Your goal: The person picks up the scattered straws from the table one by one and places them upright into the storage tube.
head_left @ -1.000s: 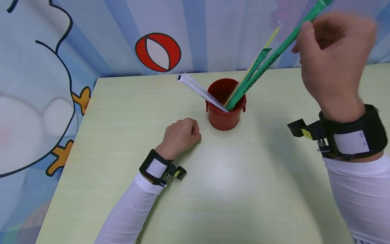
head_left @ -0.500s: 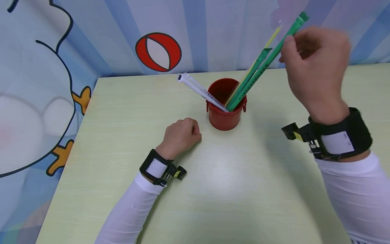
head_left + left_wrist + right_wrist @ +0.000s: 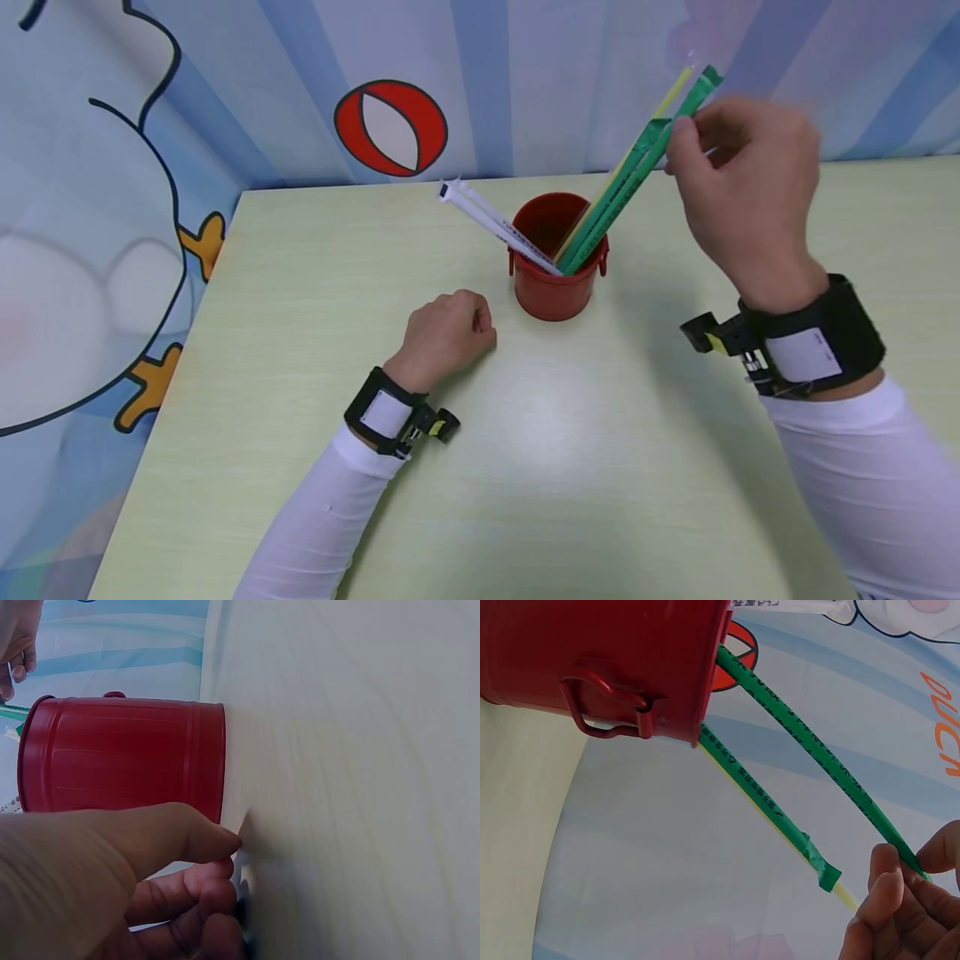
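Observation:
A small red bucket (image 3: 552,296) stands upright on the table with several paper-wrapped straws leaning in it. Above its right side, my right hand (image 3: 757,187) pinches the upper part of a green-wrapped straw (image 3: 635,179) between thumb and fingers. The held straw's lower end is inside the bucket, as the right wrist view (image 3: 817,754) also shows. Close beside it lean another green-wrapped straw (image 3: 609,197) and a thin yellow straw (image 3: 673,90). White-wrapped straws (image 3: 487,218) tilt left. My left hand (image 3: 442,337) rests on the table near the bucket, fingers loosely curled, holding nothing.
The pale wooden table (image 3: 315,275) meets a blue striped backdrop (image 3: 525,92) just behind the bucket. A printed cloth with a cartoon figure (image 3: 82,275) borders the left side. Small handles (image 3: 604,705) stick out from the bucket's sides.
My right hand has moved left and down with the green-wrapped straw, which now lies nearer the other green one and sits lower at its top. My left hand has stayed put.

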Available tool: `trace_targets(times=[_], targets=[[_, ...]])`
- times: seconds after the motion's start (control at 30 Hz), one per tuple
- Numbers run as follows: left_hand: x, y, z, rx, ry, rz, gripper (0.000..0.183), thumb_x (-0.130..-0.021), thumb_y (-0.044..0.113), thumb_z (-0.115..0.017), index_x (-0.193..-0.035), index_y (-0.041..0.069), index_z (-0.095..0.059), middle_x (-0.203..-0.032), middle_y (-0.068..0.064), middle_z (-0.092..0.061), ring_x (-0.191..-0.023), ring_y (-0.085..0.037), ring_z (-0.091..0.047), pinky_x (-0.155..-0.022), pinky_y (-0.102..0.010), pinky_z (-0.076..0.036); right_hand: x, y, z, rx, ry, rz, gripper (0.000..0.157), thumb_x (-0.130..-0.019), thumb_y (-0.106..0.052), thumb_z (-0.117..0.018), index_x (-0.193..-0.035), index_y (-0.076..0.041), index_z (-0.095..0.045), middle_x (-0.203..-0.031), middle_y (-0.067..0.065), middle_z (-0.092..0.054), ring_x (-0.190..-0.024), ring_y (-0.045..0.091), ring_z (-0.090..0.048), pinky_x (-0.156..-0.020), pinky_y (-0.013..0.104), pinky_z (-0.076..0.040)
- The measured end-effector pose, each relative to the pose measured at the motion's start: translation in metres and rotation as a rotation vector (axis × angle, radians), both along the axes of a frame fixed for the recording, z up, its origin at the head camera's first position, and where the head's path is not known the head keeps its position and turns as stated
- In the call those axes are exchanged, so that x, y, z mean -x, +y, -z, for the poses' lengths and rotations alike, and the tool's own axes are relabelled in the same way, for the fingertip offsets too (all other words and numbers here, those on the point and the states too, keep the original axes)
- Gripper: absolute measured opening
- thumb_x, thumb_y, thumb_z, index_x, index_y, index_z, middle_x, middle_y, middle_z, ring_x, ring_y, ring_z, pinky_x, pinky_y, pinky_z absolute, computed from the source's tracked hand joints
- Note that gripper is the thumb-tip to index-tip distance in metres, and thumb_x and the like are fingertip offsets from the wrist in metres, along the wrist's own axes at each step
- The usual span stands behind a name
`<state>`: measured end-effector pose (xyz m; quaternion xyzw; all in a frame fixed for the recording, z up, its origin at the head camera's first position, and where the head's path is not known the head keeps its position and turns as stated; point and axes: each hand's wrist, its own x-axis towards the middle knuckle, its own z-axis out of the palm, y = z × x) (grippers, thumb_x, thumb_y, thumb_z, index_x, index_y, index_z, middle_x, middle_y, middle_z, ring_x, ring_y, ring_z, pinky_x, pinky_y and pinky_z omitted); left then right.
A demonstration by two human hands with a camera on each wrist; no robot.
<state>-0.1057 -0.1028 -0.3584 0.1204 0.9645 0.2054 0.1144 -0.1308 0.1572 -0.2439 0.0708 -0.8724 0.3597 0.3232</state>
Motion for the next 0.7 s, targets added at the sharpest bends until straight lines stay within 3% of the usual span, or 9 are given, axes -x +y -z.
trace_targets(times=[0.47,0.7], targets=[[0.0,0.0,-0.001,0.005,-0.007,0.002,0.01,-0.081,0.018,-0.06,-0.072,0.017,-0.061,-0.065,0.002,-0.057,-0.062,-0.015,-0.053,-0.051,-0.031,-0.041,-0.003,-0.008,0.018,-0.061,-0.1,-0.002,0.041,-0.093,-0.033,-0.045,-0.096,-0.004,-0.073,-0.08,0.007,-0.07,-0.056,-0.006,-0.042,-0.05,0.027,-0.031],[0.0,0.0,0.0,0.002,-0.003,0.004,0.01,-0.081,0.018,-0.06,-0.071,0.016,-0.061,-0.064,0.002,-0.056,-0.061,-0.014,-0.053,-0.051,-0.031,-0.041,-0.003,-0.009,0.025,-0.075,-0.17,0.011,0.04,-0.093,-0.034,-0.044,-0.098,-0.006,-0.073,-0.082,0.006,-0.071,-0.06,0.007,-0.049,-0.052,0.031,-0.033]])
